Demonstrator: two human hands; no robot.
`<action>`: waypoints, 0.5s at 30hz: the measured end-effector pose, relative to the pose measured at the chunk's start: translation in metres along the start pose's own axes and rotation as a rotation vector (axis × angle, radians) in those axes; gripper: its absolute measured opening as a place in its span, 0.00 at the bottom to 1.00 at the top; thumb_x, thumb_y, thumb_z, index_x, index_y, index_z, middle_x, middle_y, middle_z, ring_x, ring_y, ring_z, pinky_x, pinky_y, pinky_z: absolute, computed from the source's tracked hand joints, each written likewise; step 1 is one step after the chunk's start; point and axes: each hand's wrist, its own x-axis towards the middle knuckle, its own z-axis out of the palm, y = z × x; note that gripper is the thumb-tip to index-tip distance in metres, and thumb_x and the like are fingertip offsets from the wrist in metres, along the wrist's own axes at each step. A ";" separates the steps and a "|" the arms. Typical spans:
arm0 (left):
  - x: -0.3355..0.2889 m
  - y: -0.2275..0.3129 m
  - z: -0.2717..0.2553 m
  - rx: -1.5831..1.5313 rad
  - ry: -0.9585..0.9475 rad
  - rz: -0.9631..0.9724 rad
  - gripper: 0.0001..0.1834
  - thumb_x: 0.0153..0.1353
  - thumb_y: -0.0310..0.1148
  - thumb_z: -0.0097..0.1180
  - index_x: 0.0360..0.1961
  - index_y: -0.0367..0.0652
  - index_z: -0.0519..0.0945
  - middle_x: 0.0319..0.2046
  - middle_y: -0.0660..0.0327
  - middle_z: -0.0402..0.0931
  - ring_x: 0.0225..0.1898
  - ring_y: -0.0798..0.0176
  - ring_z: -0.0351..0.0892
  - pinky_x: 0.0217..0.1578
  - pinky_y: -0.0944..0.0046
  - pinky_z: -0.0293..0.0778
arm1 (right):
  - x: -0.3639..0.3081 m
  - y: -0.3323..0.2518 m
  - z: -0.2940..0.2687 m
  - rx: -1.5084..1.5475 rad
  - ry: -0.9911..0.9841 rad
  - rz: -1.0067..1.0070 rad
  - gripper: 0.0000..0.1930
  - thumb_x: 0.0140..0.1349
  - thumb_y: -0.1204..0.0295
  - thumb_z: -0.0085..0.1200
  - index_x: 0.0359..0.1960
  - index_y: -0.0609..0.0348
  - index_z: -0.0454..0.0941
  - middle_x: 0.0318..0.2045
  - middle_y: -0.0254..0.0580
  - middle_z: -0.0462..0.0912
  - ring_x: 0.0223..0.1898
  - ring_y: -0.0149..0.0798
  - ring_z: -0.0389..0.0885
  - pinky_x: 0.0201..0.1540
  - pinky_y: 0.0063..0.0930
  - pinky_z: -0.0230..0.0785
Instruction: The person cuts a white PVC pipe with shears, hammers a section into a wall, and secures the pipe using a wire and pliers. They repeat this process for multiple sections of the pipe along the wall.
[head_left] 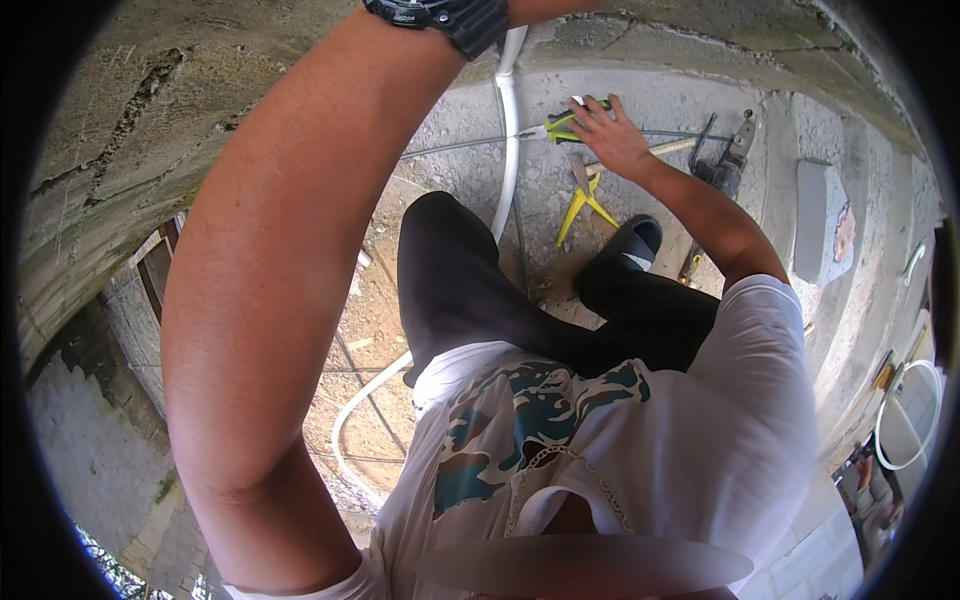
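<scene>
Rough concrete floor under me, a cracked concrete wall curving up on my left. My right hand lies on the yellow-handled pliers, fingers spread over the handles rather than shut round them; I judge I am at the picking-up step, and closing my grip on both handles is what it calls for. My left hand is out of view above the wristwatch, so its grip I cannot tell. A white pipe runs just beside the pliers, a second yellow-handled tool near; a concrete block sits well apart, leaving open floor rightward.
</scene>
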 end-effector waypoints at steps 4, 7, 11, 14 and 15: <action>-0.001 -0.001 0.000 0.005 0.016 0.011 0.06 0.56 0.35 0.58 0.29 0.47 0.85 0.32 0.60 0.84 0.41 0.55 0.85 0.42 0.52 0.80 | 0.004 -0.001 0.004 -0.011 -0.001 -0.005 0.27 0.64 0.71 0.54 0.67 0.49 0.74 0.76 0.44 0.58 0.74 0.48 0.59 0.72 0.59 0.52; -0.001 0.000 0.000 0.013 0.021 0.009 0.06 0.56 0.35 0.58 0.28 0.47 0.85 0.32 0.60 0.84 0.40 0.54 0.85 0.41 0.51 0.80 | 0.008 0.004 0.007 -0.014 0.009 -0.033 0.27 0.64 0.71 0.54 0.67 0.49 0.74 0.75 0.44 0.60 0.73 0.48 0.60 0.71 0.57 0.54; 0.000 0.000 0.000 0.007 0.032 0.014 0.07 0.55 0.36 0.58 0.28 0.47 0.85 0.31 0.59 0.84 0.39 0.54 0.85 0.40 0.51 0.80 | 0.014 0.017 0.010 -0.034 0.013 -0.086 0.26 0.65 0.71 0.54 0.67 0.49 0.74 0.74 0.43 0.63 0.72 0.47 0.61 0.70 0.54 0.55; 0.000 -0.001 0.001 0.012 0.021 0.015 0.07 0.55 0.36 0.58 0.27 0.47 0.84 0.31 0.59 0.84 0.39 0.54 0.85 0.40 0.51 0.80 | 0.018 0.021 0.009 0.004 0.022 -0.096 0.25 0.66 0.71 0.53 0.66 0.48 0.74 0.72 0.42 0.65 0.72 0.46 0.61 0.71 0.53 0.55; 0.000 -0.001 0.001 0.018 0.012 0.013 0.07 0.55 0.36 0.58 0.27 0.47 0.84 0.31 0.59 0.84 0.39 0.54 0.85 0.40 0.51 0.80 | 0.019 0.021 0.008 0.008 0.007 -0.097 0.25 0.66 0.71 0.52 0.66 0.48 0.74 0.71 0.42 0.66 0.71 0.46 0.62 0.71 0.53 0.55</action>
